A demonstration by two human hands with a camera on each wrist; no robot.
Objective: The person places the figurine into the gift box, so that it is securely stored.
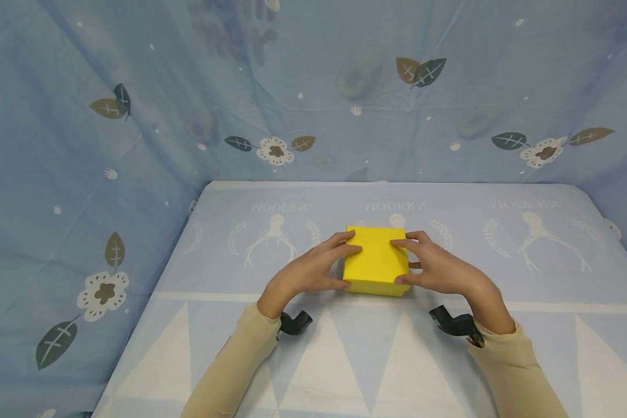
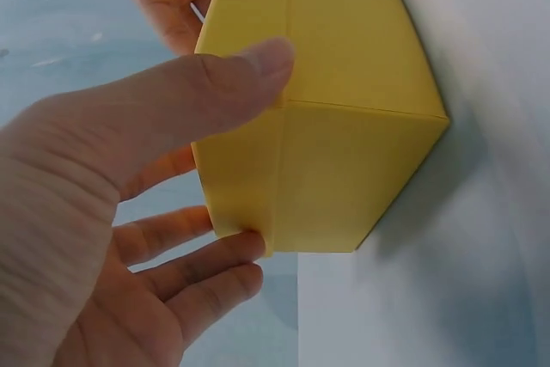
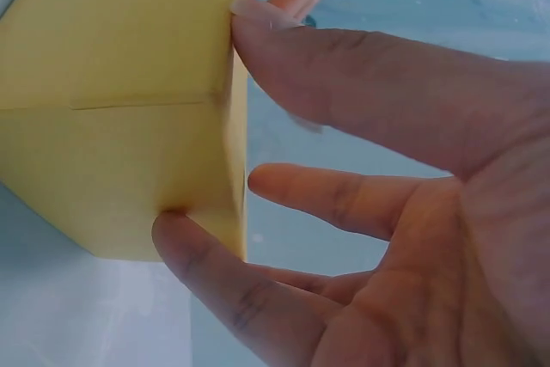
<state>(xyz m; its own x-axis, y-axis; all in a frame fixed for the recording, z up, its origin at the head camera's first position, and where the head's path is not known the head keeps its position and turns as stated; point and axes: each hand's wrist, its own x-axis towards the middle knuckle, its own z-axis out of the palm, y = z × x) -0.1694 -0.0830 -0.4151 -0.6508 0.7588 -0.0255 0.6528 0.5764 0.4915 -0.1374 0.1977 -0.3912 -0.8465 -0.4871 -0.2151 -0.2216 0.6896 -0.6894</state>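
A yellow box [image 1: 374, 255] with a lid stands on the table between both hands. My left hand [image 1: 313, 268] holds its left side, thumb at the near corner and fingers along the side and top edge. In the left wrist view, the lid's seam runs across the box [image 2: 361, 178], and the thumb [image 2: 232, 83] lies over it. My right hand [image 1: 441, 268] grips the opposite side. The right wrist view has its thumb [image 3: 284, 58] against the lid's edge and one fingertip [image 3: 176, 234] touching the side wall of the box [image 3: 103, 169]. The box's inside is hidden.
A pale blue and white patterned cloth [image 1: 345, 360] covers the table. Blue curtains [image 1: 313, 87] with leaf and flower prints hang behind and at the sides. Dark straps with black pieces [image 1: 295, 323] sit at both wrists, by the beige sleeves [image 1: 235, 366].
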